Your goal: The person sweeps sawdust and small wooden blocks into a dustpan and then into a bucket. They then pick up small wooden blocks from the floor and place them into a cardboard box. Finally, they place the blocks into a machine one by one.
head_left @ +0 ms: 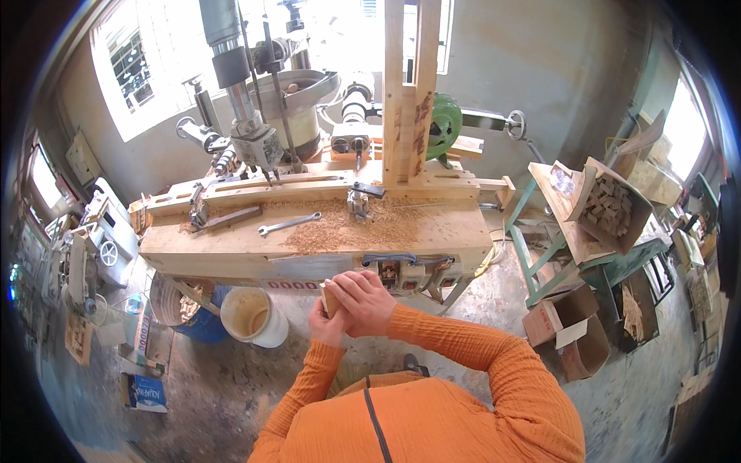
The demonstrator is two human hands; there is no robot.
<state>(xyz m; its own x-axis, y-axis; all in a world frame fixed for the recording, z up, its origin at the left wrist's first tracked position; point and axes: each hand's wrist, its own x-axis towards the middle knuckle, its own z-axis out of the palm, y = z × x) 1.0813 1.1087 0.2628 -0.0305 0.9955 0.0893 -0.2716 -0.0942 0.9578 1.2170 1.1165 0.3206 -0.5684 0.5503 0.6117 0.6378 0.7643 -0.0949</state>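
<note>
Both my hands are closed around a small wooden block (332,302) in front of the workbench's front edge. My left hand (326,327) grips it from below and the left side. Across its top and right side lies my right hand (364,299), which hides much of the block. Beyond them is a wooden workbench (309,265) strewn with wood shavings (324,235). An open-ended wrench (289,223) rests on its top, between a dark metal bar (233,218) and a metal clamp (358,202).
A drill spindle (255,139) hangs over the bench's back left. White bucket (251,315) and blue tub (202,327) stand below at left. To the right, a box of wood blocks (607,207) sits on a green-legged stand (532,266), with an open cardboard box (575,328) on the floor.
</note>
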